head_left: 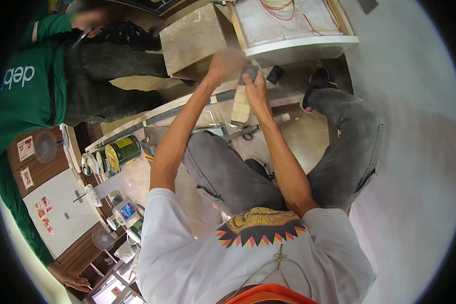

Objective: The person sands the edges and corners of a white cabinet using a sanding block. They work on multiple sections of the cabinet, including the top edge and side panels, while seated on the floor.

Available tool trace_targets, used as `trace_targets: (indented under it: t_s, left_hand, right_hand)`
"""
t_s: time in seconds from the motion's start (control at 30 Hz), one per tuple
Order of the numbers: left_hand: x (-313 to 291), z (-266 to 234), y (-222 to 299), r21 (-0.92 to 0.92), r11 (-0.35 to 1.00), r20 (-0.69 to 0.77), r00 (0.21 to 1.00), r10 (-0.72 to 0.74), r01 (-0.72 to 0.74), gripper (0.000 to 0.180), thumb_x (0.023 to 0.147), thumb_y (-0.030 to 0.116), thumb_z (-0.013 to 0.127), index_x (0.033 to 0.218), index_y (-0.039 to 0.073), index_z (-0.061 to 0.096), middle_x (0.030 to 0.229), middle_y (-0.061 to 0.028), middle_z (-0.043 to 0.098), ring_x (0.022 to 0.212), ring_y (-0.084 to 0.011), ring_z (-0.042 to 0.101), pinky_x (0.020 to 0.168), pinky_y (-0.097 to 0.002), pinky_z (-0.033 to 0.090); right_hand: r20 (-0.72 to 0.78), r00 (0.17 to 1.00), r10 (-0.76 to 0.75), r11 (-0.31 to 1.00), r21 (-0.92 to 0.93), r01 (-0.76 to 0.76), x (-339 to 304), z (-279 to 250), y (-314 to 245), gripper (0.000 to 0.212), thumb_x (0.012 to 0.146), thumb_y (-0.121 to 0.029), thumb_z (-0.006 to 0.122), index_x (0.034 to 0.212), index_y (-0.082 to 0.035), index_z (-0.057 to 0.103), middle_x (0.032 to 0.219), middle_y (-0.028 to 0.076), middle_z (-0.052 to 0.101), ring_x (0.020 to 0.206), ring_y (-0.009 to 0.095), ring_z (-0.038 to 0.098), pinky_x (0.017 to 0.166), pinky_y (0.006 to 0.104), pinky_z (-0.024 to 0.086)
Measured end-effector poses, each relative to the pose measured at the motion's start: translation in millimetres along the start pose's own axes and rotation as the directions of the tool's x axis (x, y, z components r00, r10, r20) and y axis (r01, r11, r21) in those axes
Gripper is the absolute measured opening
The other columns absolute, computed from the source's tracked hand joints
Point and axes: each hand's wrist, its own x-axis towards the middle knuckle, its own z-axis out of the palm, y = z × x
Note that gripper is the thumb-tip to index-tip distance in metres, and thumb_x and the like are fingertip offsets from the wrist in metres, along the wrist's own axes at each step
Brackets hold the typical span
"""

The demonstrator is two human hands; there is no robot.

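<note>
My right hand [257,93] is closed round a small dark grey block [251,70], with the thumb along its side. To its left, my left hand [227,66] is at the edge of a wooden box [192,40]; its fingers are smeared, so I cannot tell whether they hold anything. Both hands are close to the white front edge [301,46] of a shallow tray-like panel. A pale yellowish block [240,105] lies just below my right hand. Another small black block [275,75] rests to the right of it.
Coloured wires [309,20] lie inside the panel. Dark-handled scissors [248,133] and metal tools are between my knees and the work. Green cans [122,152] and bottles stand at left. A person in a green shirt [30,86] stands at far left, holding a dark tool.
</note>
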Motion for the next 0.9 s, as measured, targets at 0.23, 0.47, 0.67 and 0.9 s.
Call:
trace_targets:
  t_s: [0.23, 0.47, 0.67, 0.9]
  left_hand:
    - [-41.6, -27.0, 4.6, -0.117, 0.975, 0.116, 0.978, -0.173, 0.187, 0.048, 0.101, 0.048, 0.059, 0.115, 0.003, 0.064, 0.116, -0.0099, 0.066, 0.108, -0.02, 0.065, 0.098, -0.0338, 0.05]
    - [-115.5, -53.7, 49.2, -0.054, 0.971, 0.338, 0.919, -0.203, 0.235, 0.05, 0.096, 0.044, 0.067, 0.123, 0.002, 0.059, 0.111, -0.0061, 0.062, 0.099, -0.0171, 0.061, 0.093, -0.0328, 0.053]
    - [-155.6, -79.7, 66.3, -0.13, 0.991, 0.144, 0.989, -0.016, 0.035, 0.027, 0.093, 0.023, 0.067, 0.11, 0.002, 0.065, 0.098, -0.0021, 0.064, 0.091, -0.0129, 0.058, 0.082, -0.0305, 0.049]
    - [-191.7, -77.5, 56.6, 0.01, 0.973, -0.007, 0.973, 0.233, -0.233, 0.017, 0.09, 0.015, 0.067, 0.091, -0.002, 0.062, 0.081, -0.009, 0.067, 0.073, -0.0153, 0.067, 0.065, -0.0315, 0.053]
  right_hand:
    - [0.108, 0.989, 0.104, 0.993, 0.039, -0.108, -23.9, 5.2, 0.0, 0.027, 0.098, -0.015, 0.056, 0.12, 0.001, 0.056, 0.099, 0.013, 0.066, 0.08, 0.02, 0.067, 0.068, 0.033, 0.054]
    - [0.014, 1.0, -0.009, 0.995, -0.095, 0.01, -38.0, 29.0, -47.5, 0.036, 0.101, -0.026, 0.058, 0.122, 0.003, 0.059, 0.108, 0.015, 0.067, 0.097, 0.022, 0.061, 0.085, 0.037, 0.049]
    - [0.116, 0.966, -0.231, 0.939, -0.232, 0.253, -23.4, 28.8, -66.6, 0.043, 0.098, -0.023, 0.062, 0.133, 0.0, 0.052, 0.107, 0.016, 0.066, 0.098, 0.022, 0.062, 0.09, 0.0351, 0.049]
    - [0.595, 0.41, -0.691, 0.585, 0.127, 0.801, -249.1, 72.4, -314.4, 0.022, 0.091, -0.004, 0.062, 0.112, -0.001, 0.069, 0.103, 0.01, 0.068, 0.092, 0.022, 0.064, 0.083, 0.0319, 0.05]
